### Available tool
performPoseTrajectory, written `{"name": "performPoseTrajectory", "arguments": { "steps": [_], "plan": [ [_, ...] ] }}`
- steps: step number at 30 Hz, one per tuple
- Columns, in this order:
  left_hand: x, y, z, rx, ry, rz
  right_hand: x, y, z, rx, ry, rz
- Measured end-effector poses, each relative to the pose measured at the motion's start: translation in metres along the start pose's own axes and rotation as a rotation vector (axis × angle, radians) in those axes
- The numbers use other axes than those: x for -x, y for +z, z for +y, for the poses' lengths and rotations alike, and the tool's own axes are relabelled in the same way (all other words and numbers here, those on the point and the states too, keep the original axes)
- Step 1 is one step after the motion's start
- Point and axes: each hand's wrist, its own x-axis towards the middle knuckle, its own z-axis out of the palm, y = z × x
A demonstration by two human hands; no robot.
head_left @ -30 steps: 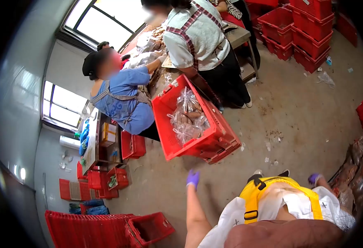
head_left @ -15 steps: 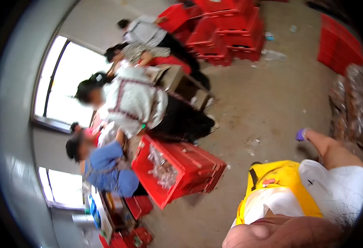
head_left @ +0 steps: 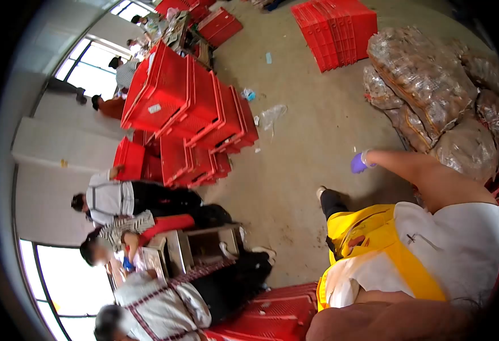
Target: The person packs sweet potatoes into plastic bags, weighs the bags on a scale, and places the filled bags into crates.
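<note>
My right hand [head_left: 361,163], in a purple glove, hangs at the end of my outstretched arm above the concrete floor. Its fingers look curled together, and nothing shows in them. The nearest things are plastic-wrapped bundles [head_left: 420,74] piled at the upper right, apart from the hand. My left hand is out of view. A yellow apron [head_left: 363,227] covers my front over a white top.
Stacks of red crates [head_left: 187,108] stand at the upper left, with another crate stack [head_left: 337,31] at the top. Several people work along the left; a co-worker in a plaid-strapped apron [head_left: 158,304] is near a red crate [head_left: 266,312]. Plastic scraps [head_left: 272,116] lie on the floor.
The view has swung toward the crate stacks and wrapped bundles. The crate of bagged items and my left hand have left view. My right arm now reaches farther out over the floor.
</note>
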Motion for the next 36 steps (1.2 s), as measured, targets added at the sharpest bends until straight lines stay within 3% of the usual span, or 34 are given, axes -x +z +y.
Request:
{"name": "performPoseTrajectory", "arguments": {
  "steps": [1, 3, 5, 7, 9, 11, 12, 13, 15, 16, 18, 20, 21, 22, 25, 27, 28, 29, 31, 32, 34, 35, 36],
  "plan": [
    [-0.026, 0.003, -0.002, -0.039, -0.019, -0.043, -0.018, -0.022, 0.003, -0.022, 0.01, 0.02],
    [-0.078, 0.001, -0.011, -0.156, -0.05, -0.166, -0.054, -0.057, 0.036, 0.357, 0.051, 0.155],
    [-0.126, -0.012, -0.013, -0.335, -0.089, -0.316, -0.058, -0.078, 0.078, 0.27, 0.097, 0.371],
    [-0.17, -0.029, -0.004, -0.545, -0.098, -0.458, -0.073, -0.087, 0.145, 0.687, 0.218, -0.134],
    [-0.225, -0.053, 0.031, -0.747, -0.054, -0.564, -0.041, -0.06, 0.169, 0.684, 0.258, 0.266],
    [-0.296, -0.07, 0.091, -1.051, 0.128, -0.599, -0.055, -0.021, 0.226, 0.56, 0.282, 0.218],
    [-0.341, -0.072, 0.128, -1.228, 0.279, -0.565, -0.009, -0.027, 0.18, 0.071, 0.41, 0.377],
    [-0.396, -0.072, 0.18, -1.425, 0.552, -0.375, -0.012, 0.001, 0.201, 0.196, 0.436, 0.287],
    [-0.472, -0.069, 0.303, -0.205, 0.309, -0.136, -0.007, 0.016, 0.194, 0.124, 0.513, 0.181],
    [-0.517, -0.059, 0.353, -0.193, 0.583, -0.063, -0.01, 0.021, 0.19, 0.093, 0.542, 0.143],
    [-0.481, -0.075, 0.535, -0.175, 0.593, -0.135, -0.024, -0.004, 0.188, 0.048, 0.568, 0.138],
    [-0.531, -0.058, 0.624, -0.193, 0.574, -0.189, -0.051, -0.036, 0.195, 0.004, 0.574, 0.139],
    [-0.553, -0.051, 0.661, -0.208, 0.531, -0.249, -0.065, -0.063, 0.2, -0.006, 0.574, 0.149],
    [-0.585, -0.035, 0.681, -0.33, 0.785, -0.132, -0.075, -0.095, 0.207, -0.009, 0.57, 0.167],
    [-0.633, -0.01, 0.752, -0.526, 0.733, -0.318, -0.118, -0.204, 0.236, 0.017, 0.535, 0.272],
    [-0.623, -0.015, 0.815, -0.818, 0.682, -0.419, -0.151, -0.293, 0.268, 0.086, 0.503, 0.448],
    [-0.634, -0.016, 0.83, -0.867, 0.797, -0.35, -0.173, -0.342, 0.281, 0.132, 0.492, 0.567],
    [-0.646, -0.019, 0.847, -0.807, 0.762, -0.356, -0.195, -0.384, 0.289, 0.18, 0.503, 0.735],
    [-0.679, -0.014, 0.877, -0.798, 0.751, -0.411, -0.207, -0.543, 0.275, 0.136, 0.591, 0.302],
    [-0.709, -0.007, 0.885, -0.702, 0.744, -0.414, -0.233, -0.6, 0.278, -0.045, 0.626, 0.603],
    [-0.75, 0.01, 0.929, -0.629, 0.758, -0.439, -0.207, -0.716, 0.203, -0.303, 0.554, 1.008],
    [-0.753, 0.017, 0.962, -0.709, 0.863, -0.395, -0.255, -0.748, 0.241, -0.372, 0.549, 0.967],
    [-0.759, 0.024, 0.998, -0.783, 0.97, -0.344, -0.255, -0.789, 0.221, -0.503, 0.525, 1.072]
  ]
}}
